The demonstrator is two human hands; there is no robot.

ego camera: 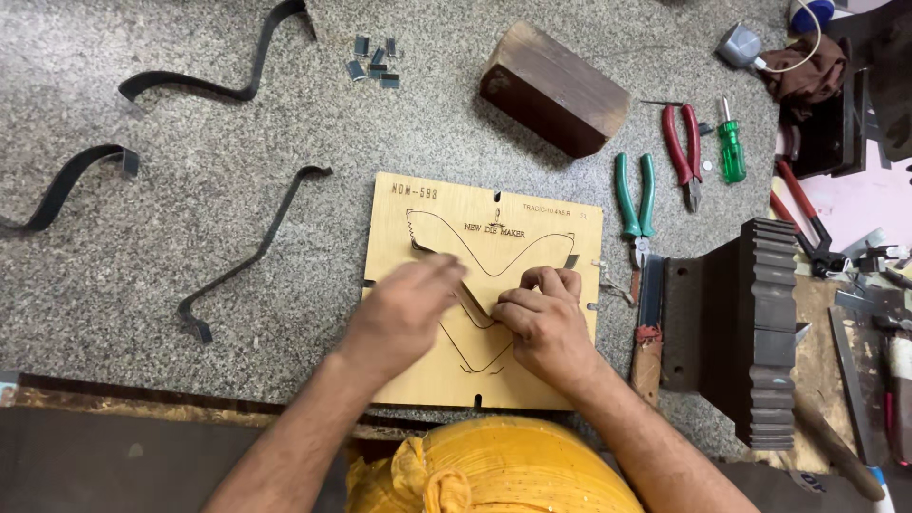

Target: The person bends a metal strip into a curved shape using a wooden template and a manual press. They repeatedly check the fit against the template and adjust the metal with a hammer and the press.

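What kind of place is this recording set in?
Most likely a small die-making or metalworking workshop. Both hands press on a plywood die board with cut curved slots, bent steel strips lie on the stone-topped bench, and pliers and a screwdriver sit nearby.

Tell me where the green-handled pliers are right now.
In the head view, the green-handled pliers lie on the stone worktop right of the wooden board, just left of the red-handled pliers.
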